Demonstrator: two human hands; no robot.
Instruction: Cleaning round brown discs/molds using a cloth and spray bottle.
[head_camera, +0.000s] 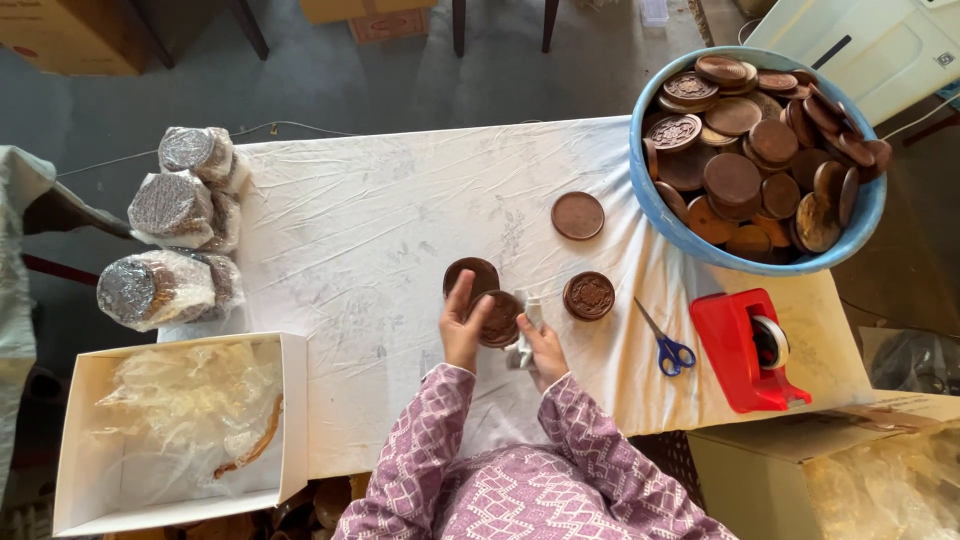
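Brown round discs (497, 318) are sitting stacked at the near middle of the white-clothed table (380, 220), and the person is working on them with both hands. Starting with the biggest things: the wrinkled cloth is covering the whole tabletop. At its far right corner a blue basin (660, 205) is resting, heaped with more brown discs, some carved with patterns, some plain. At the near left a white cardboard box (292, 400) is lying open with crumpled clear plastic inside. Beyond it, along the left edge, wrapped bundles of discs (170, 210) are lying on their sides in clear film. A red tape dispenser (735, 350) is standing near the right edge, with blue-handled scissors (668, 345) lying just beside it on the cloth.

Smaller still: a plain disc (578, 215) is lying alone toward the basin, and a carved disc (589, 295) is sitting just to the right of the hands.

The left hand (462, 325) is pressing against the left side of the stack, fingers curled up over a dark disc at its far edge. The right hand (545, 348) is pinching a small crumpled white piece (527, 318), paper or film, I cannot tell which, tight against the right side of the stack.
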